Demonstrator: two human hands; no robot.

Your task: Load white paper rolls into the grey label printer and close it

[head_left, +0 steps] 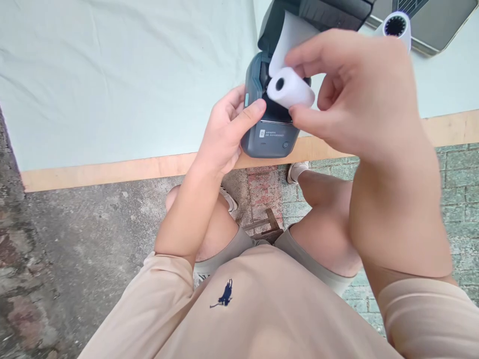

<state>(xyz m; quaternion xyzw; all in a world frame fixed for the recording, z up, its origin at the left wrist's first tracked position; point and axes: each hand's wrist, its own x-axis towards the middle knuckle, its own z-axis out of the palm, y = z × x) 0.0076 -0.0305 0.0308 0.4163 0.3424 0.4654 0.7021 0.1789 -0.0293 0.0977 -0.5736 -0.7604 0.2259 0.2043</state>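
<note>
My left hand [229, 123] grips the left side of a dark portable receipt printer [270, 139], its thumb resting on the rim of the paper bay. The printer's lid [273, 25] is swung up, away from me. Between the thumb and fingers of my right hand [359, 89] is a white paper roll [294, 90] with a black core, tilted over the open bay. A loose strip of paper [290, 37] rises from the roll toward the lid. My right hand covers part of the printer's right side.
A second white roll [403, 37] stands beyond my right hand, partly hidden by it. Behind it lies a laptop [441, 22], cut off by the frame. A pale cloth [123, 89] covers the table, whose wooden edge [112, 167] runs just in front of my knees.
</note>
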